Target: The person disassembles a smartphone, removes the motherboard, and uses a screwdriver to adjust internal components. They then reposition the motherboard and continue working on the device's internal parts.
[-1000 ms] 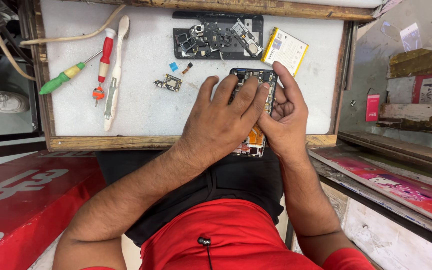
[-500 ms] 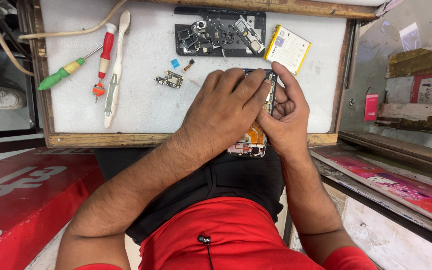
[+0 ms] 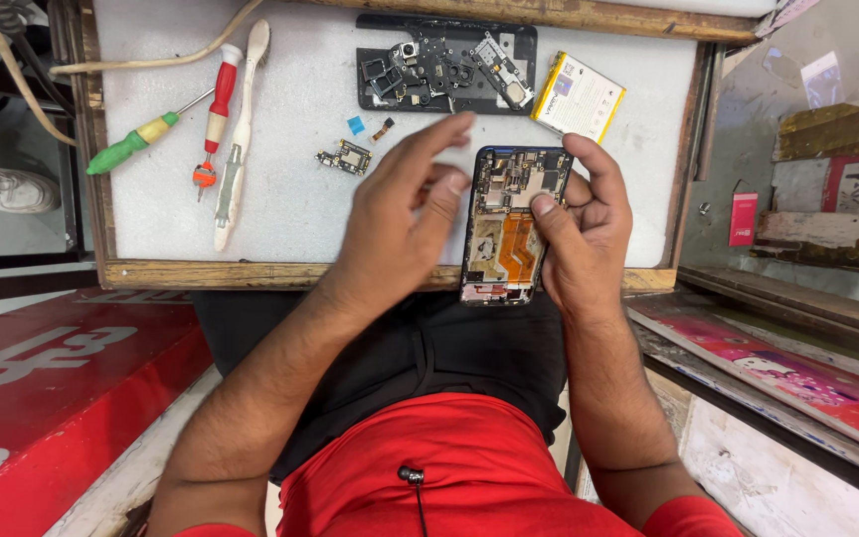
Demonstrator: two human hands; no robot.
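Observation:
An opened phone (image 3: 505, 227) with bare circuit boards and an orange flex cable lies upright over the near edge of the white work mat (image 3: 290, 199). My right hand (image 3: 581, 239) grips its right side, thumb resting on the inner parts. My left hand (image 3: 402, 224) hovers just left of the phone, blurred, fingers spread and holding nothing. Beyond the phone lie a black back frame (image 3: 444, 65) with loose parts on it and a yellow-edged battery (image 3: 579, 97).
A small circuit board (image 3: 346, 157) and tiny parts sit left of my hand. A green screwdriver (image 3: 146, 139), a red screwdriver (image 3: 216, 109) and a white brush (image 3: 241, 139) lie at the mat's left. A wooden frame (image 3: 251, 273) borders it.
My left hand has lifted off the phone and moved left, uncovering the open interior. My right hand still holds the phone, which sits a little lower in view.

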